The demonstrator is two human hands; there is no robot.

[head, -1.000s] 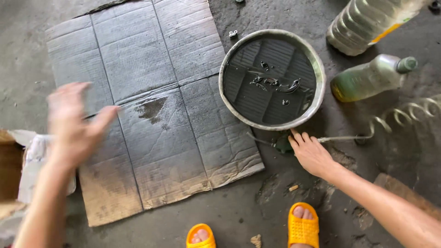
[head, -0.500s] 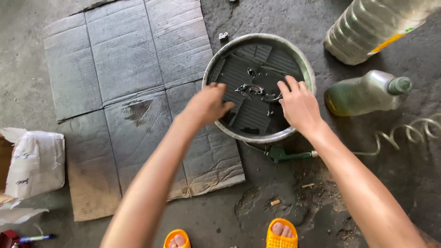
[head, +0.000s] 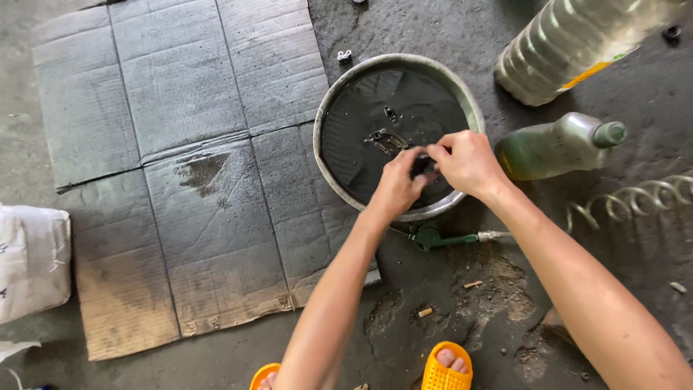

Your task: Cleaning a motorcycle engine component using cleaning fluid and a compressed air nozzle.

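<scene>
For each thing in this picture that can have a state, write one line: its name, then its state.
Metal basin: upright, holding dark liquid.
Small dark part: pinched between both hands.
Left hand: gripping the part.
Right hand: gripping the part.
Green-capped bottle: lying down, capped.
Large clear bottle: lying on its side.
Cardboard: flattened, stained.
White sack: lying on the floor.

Both hands meet over the near rim of a round metal basin (head: 326,119) of dark liquid at upper centre: the left hand (head: 395,186) and right hand (head: 468,162) pinch a small dark part (head: 423,165) between their fingers. Flattened cardboard (head: 180,166) fills the left; a greenish bottle (head: 556,144) lies right of the basin.
</scene>
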